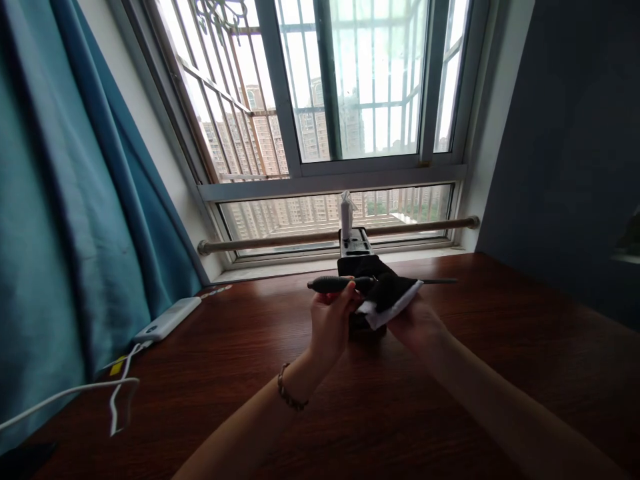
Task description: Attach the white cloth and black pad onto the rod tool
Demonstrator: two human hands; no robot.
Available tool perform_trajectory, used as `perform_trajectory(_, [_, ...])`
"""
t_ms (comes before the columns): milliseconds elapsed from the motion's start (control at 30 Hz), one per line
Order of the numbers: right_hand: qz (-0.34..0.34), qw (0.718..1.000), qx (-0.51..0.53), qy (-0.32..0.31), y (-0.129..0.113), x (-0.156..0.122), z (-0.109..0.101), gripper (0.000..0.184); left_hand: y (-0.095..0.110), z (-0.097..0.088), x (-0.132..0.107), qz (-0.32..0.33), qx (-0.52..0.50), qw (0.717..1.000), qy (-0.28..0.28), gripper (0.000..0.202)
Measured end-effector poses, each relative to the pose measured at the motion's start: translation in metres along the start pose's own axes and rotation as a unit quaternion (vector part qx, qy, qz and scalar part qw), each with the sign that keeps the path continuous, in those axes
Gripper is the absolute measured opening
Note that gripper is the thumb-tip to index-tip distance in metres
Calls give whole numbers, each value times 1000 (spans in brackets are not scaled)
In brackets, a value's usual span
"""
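Note:
My left hand [331,321] is closed around the dark grip of a long thin tool [334,285], held level above the wooden table [250,373]. The tool's slim metal shaft [440,281] sticks out to the right. My right hand [414,325] holds a folded cloth [393,299], black on top and white beneath, wrapped around the middle of the tool. A bead bracelet [290,395] circles my left wrist. Just behind my hands stands a small black device [356,253] with a white piece [346,213] sticking up from it.
A white power bank [167,319] lies at the table's left edge with a white cable [100,390] trailing from it. Teal curtains [65,220] hang at the left. A barred window [325,120] with a rail [320,236] runs behind the table. A dark wall [575,147] stands right.

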State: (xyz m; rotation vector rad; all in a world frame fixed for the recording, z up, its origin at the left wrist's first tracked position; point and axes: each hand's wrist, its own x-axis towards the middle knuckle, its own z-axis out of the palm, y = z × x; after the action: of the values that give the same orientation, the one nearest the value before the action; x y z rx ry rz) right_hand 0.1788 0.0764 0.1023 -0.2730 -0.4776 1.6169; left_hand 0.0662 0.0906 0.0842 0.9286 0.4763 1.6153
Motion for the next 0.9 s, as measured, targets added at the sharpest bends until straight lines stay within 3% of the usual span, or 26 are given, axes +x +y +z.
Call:
perform_trajectory(100, [-79,993,-88,-17,-9,11,-10,7,3,-11,-6,-47,15,997,-53,27])
perform_trajectory(200, [-148,972,-174,-49,-25,17,-19,15,12,-19,-4,-130,-3,984,-125,40])
perform_trajectory(300, [-148,955,-253,-50,-38,16,-29,21,23,-26,6,-287,-1,934,-210,57])
perform_trajectory(333, [-145,949,-274,-51,-39,15,-32,22,25,-29,8,-337,29,910,-240,61])
perform_trajectory(400, [-141,943,-297,-53,-38,13,-38,26,27,-32,11,-378,140,866,-297,64])
perform_trajectory(467, [-126,942,-305,-52,-33,11,-43,28,26,-33,10,-346,251,842,-329,60])
perform_trajectory(533, [-104,946,-306,-32,-30,11,-46,29,26,-32,6,-289,329,836,-331,49])
perform_trajectory(700, [-91,959,-267,15,-30,14,-47,32,27,-29,-4,-100,481,836,-244,17])
perform_trajectory(767, [-85,966,-244,30,-32,13,-45,32,29,-27,-6,-58,515,824,-228,14])
perform_trajectory(833, [-82,968,-232,46,-34,11,-41,31,32,-26,-7,-83,507,824,-241,19])
perform_trajectory(900, [-92,967,-235,41,-38,9,-37,29,36,-26,-5,-161,456,833,-268,28])
